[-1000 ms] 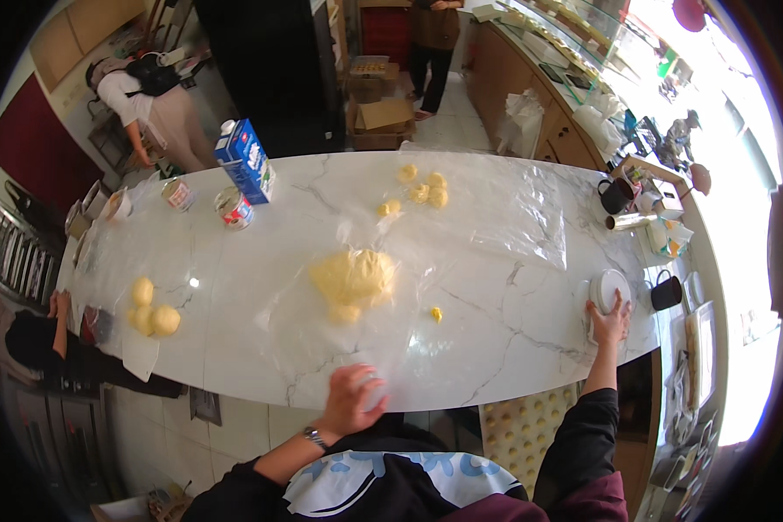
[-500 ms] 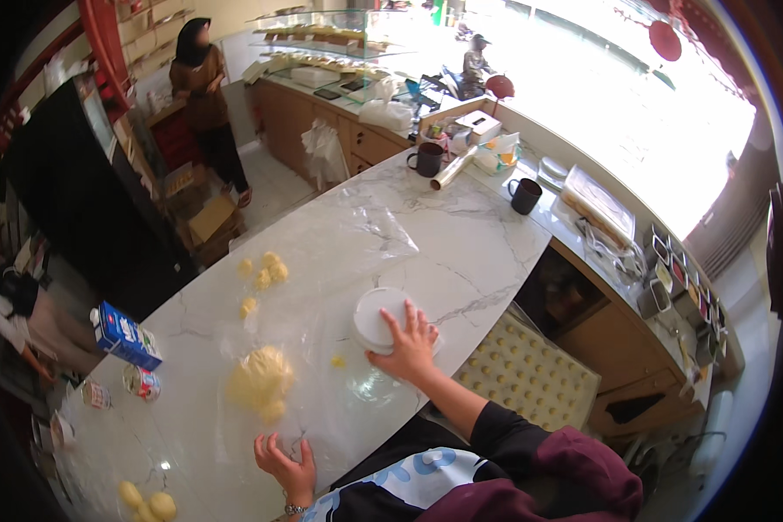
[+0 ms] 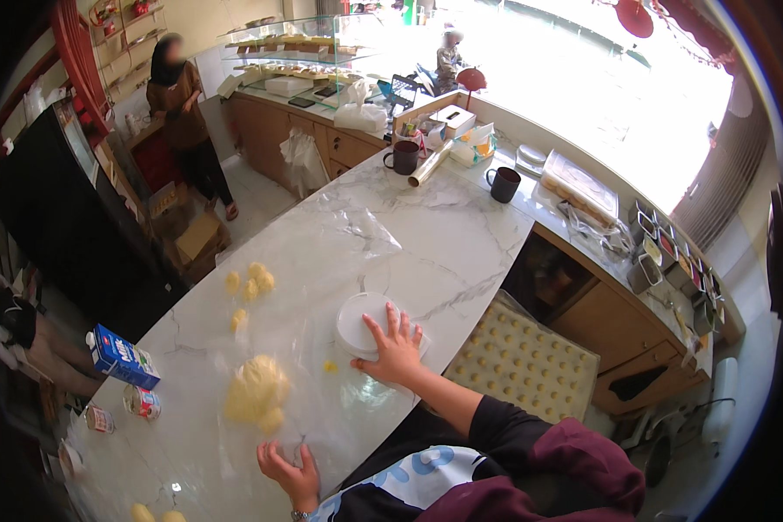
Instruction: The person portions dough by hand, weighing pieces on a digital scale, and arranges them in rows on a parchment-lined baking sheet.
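My right hand (image 3: 395,348) lies with spread fingers over the edge of a round, white, flat-topped disc (image 3: 357,324); its exact kind is hard to make out. My left hand (image 3: 289,472) rests at the near edge of a clear plastic sheet (image 3: 322,261), fingers slightly bent and thumb apart, with nothing seen in it. Just beyond that hand is a large lump of yellow dough (image 3: 258,389) with the sheet around it. Smaller dough pieces (image 3: 257,281) sit farther up, and a tiny yellow scrap (image 3: 330,366) lies beside the disc.
A tray of small dough balls (image 3: 531,357) is below the counter at right. A blue carton (image 3: 123,355) and cans (image 3: 141,402) stand left. Dark mugs (image 3: 503,184) and a wrap roll (image 3: 431,163) are at the back. A person (image 3: 183,122) stands beyond the counter.
The whole view has shifted slightly, so the counter and its things sit a little farther left. Both hands keep nearly the same places, the right still on the white disc.
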Available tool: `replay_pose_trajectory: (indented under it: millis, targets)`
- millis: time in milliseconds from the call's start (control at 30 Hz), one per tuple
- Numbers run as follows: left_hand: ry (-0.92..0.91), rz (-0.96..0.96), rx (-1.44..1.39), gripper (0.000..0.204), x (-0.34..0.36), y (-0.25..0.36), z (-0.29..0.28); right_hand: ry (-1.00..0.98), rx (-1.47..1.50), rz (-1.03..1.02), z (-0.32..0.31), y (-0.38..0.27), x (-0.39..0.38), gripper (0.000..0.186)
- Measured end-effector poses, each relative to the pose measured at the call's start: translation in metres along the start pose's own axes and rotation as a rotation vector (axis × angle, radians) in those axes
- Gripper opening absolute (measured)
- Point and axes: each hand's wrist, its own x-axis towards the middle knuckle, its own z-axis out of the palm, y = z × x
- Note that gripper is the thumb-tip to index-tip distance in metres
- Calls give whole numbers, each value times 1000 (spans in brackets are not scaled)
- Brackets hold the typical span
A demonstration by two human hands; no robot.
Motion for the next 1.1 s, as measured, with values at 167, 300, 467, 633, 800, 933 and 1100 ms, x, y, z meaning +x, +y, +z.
replay_pose_trajectory:
  millis: [167,300,467,633,800,933,1100]
  targets:
    - [-32,-36,-53,54,7,6,-7,-57,28,5,-11,-9,-5,97]
    - [-20,-61,-71,55,8,9,-9,92,-6,-156,-13,-16,-12,106]
    - [22,-102,-126,55,5,2,-9,295,92,-63,-44,-6,19,115]
    - [14,-69,-143,52,6,9,-6,549,139,145,-82,68,46,110]
    - [34,-9,-28,51,6,6,5,452,92,357,-64,145,37,89]
    - [-12,9,65,53,2,-11,10,236,10,295,-14,163,25,79]
    - [-16,16,165,53,3,-6,6,95,-75,199,-3,158,21,74]
